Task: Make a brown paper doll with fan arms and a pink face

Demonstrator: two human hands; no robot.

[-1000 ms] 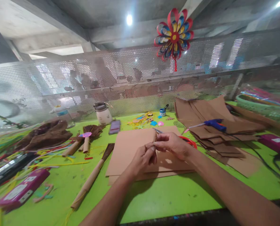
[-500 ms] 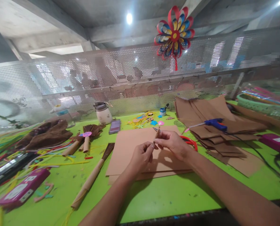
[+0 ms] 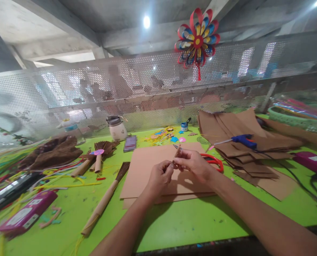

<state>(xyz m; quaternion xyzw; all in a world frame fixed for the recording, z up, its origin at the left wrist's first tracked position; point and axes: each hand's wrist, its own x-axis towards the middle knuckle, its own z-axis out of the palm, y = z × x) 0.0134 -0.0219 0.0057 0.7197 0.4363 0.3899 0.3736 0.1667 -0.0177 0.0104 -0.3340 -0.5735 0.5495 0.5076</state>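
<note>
Both hands are together above a stack of light brown paper sheets (image 3: pixel 142 167). A thin, narrow piece of brown paper (image 3: pixel 178 152) sticks up between the fingertips. My left hand (image 3: pixel 160 176) is closed, its thumb and forefinger pinching the lower end. My right hand (image 3: pixel 192 163) pinches the same piece higher up. Red-handled scissors (image 3: pixel 216 163) lie on the sheets behind my right hand, which covers their middle. Left of the stack lies a rolled paper handle with a brown fringed end (image 3: pixel 105 199) and yellow string at its bottom.
On the right, a blue glue gun (image 3: pixel 243 140) rests on folded brown paper (image 3: pixel 265 142), its cord trailing right. Small paper cut-outs (image 3: pixel 174 139), a blue jar (image 3: pixel 184 127), a phone (image 3: pixel 130 143) and a white jar (image 3: pixel 116 128) stand behind. A purple box (image 3: pixel 27 213) lies left.
Both hands stay in nearly the same place, still pinching the brown paper piece. Their fingers have shifted slightly on it.
</note>
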